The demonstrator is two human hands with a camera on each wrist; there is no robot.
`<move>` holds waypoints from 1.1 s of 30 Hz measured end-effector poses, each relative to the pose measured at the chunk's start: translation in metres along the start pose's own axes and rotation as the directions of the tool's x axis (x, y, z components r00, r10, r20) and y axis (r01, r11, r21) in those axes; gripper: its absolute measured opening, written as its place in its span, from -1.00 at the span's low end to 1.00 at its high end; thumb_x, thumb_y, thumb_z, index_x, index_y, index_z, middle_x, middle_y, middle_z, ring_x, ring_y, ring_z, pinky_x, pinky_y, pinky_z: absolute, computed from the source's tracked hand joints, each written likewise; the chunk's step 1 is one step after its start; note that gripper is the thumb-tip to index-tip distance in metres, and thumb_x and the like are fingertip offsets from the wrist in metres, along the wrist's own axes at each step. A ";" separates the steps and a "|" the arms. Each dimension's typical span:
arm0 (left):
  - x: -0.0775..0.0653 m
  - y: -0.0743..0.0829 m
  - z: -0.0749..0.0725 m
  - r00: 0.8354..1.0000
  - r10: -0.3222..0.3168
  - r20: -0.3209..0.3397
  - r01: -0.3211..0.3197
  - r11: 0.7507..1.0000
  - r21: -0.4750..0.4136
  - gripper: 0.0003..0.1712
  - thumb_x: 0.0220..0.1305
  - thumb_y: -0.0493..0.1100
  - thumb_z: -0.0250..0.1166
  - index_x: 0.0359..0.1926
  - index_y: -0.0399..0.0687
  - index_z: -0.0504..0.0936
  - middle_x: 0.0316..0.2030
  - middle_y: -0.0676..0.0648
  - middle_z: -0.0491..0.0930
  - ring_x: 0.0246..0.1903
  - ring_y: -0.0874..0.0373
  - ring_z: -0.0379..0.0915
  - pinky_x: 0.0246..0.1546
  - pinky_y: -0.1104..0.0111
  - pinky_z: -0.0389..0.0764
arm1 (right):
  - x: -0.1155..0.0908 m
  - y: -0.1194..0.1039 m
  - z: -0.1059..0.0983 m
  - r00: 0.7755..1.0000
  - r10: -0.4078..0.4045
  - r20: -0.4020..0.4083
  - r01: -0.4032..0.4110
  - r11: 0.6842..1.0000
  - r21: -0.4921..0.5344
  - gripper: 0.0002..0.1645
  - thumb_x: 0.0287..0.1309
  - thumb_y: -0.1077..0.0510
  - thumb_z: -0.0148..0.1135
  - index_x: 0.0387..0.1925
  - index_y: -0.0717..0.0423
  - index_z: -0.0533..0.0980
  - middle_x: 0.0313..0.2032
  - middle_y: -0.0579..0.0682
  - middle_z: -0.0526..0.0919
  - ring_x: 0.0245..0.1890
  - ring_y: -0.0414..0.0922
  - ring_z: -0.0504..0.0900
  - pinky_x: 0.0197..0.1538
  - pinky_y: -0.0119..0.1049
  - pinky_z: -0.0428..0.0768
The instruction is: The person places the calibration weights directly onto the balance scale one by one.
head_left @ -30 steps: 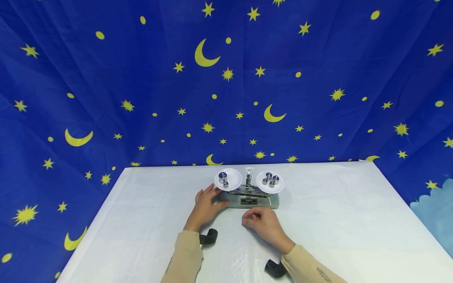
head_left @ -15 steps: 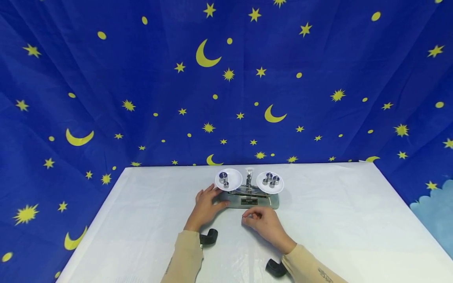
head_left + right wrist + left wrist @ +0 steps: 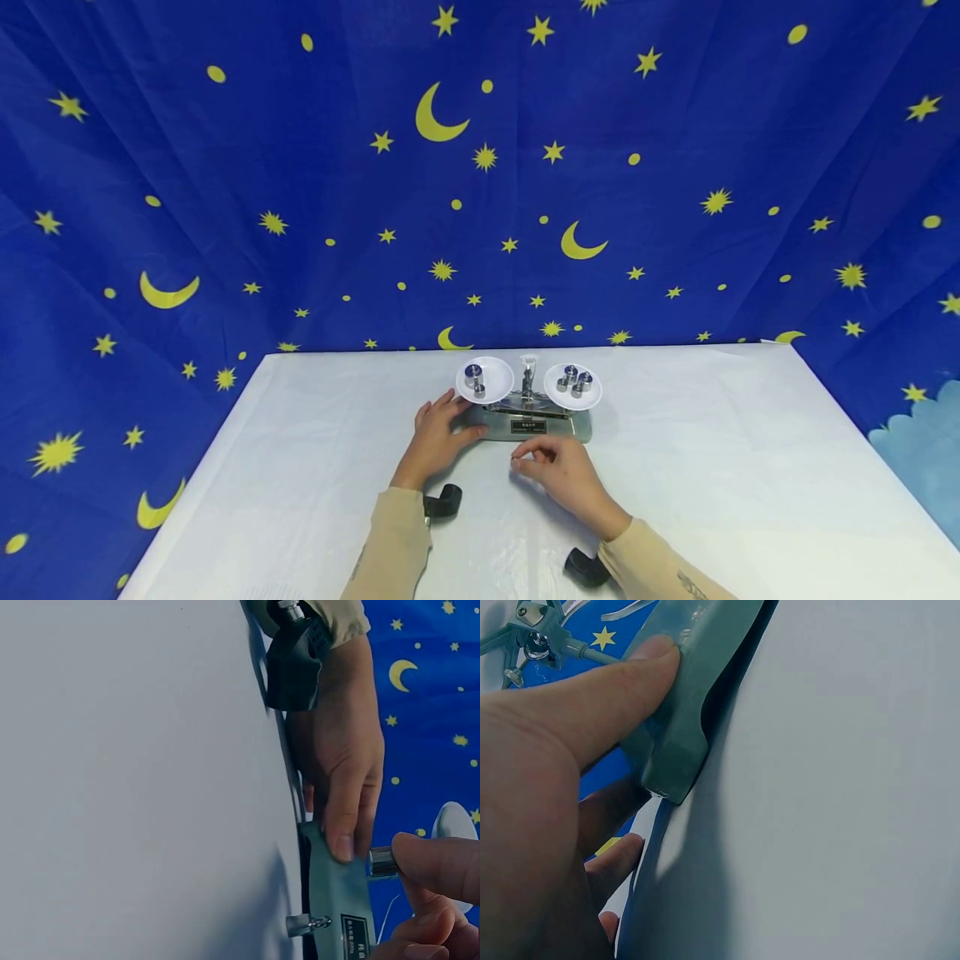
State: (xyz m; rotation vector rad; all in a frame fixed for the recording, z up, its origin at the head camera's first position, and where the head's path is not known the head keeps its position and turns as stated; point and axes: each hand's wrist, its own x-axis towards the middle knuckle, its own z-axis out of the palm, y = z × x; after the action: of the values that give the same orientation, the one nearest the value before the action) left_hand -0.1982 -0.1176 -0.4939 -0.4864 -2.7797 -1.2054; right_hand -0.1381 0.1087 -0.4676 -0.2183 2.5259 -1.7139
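A balance scale (image 3: 528,427) with a grey-green base and two white pans stands at the back middle of the table. My left hand (image 3: 438,442) holds the left end of its base, thumb on the front and fingers round behind, as the left wrist view shows. Just in front of the base is my right hand (image 3: 562,475), thumb and fingertips together. In the right wrist view its thumb and finger pinch a small metal weight (image 3: 381,861). Another small weight (image 3: 304,925) with a knob stands on the table by the base; my right hand hides it from the head view.
Metal weights (image 3: 473,375) sit on the left pan (image 3: 498,375). Several more weights (image 3: 571,375) are on the right pan (image 3: 592,400). A white sheet covers the table (image 3: 712,467). Behind hangs a blue curtain (image 3: 510,192) with yellow stars and moons.
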 end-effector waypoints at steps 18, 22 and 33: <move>0.000 0.001 -0.001 1.000 -0.005 0.002 0.005 1.000 0.002 -0.36 0.22 0.01 0.43 0.26 -0.18 0.58 0.28 -0.17 0.52 0.43 -0.23 0.17 0.41 -0.27 -0.11 | 0.000 -0.010 -0.005 0.999 -0.038 -0.007 0.038 0.999 -0.037 -0.94 0.04 0.21 0.47 -0.38 0.01 0.74 -0.66 -0.17 0.36 -0.59 -0.27 0.34 -0.46 -0.44 0.32; 0.000 0.001 -0.001 1.000 -0.009 0.005 0.009 1.000 0.008 -0.35 0.23 0.02 0.43 0.27 -0.18 0.57 0.28 -0.17 0.52 0.43 -0.23 0.17 0.41 -0.27 -0.10 | 0.000 -0.012 -0.006 0.999 -0.040 0.000 0.040 0.999 -0.023 -0.93 0.05 0.20 0.47 -0.35 0.05 0.74 -0.66 -0.16 0.36 -0.60 -0.26 0.34 -0.47 -0.44 0.32; -0.001 0.004 -0.003 1.000 -0.013 0.009 0.013 1.000 0.002 -0.35 0.23 0.02 0.43 0.28 -0.18 0.57 0.30 -0.18 0.50 0.43 -0.23 0.17 0.41 -0.26 -0.11 | 0.001 -0.024 -0.011 0.997 -0.070 -0.026 0.071 0.997 0.004 -0.94 0.08 0.21 0.47 -0.35 0.06 0.75 -0.65 -0.14 0.39 -0.59 -0.24 0.36 -0.45 -0.45 0.31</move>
State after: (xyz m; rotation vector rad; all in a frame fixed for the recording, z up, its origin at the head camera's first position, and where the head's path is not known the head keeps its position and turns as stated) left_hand -0.1961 -0.1173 -0.4896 -0.4749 -2.7954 -1.2062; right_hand -0.1386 0.1096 -0.4409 -0.2903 2.5611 -1.7593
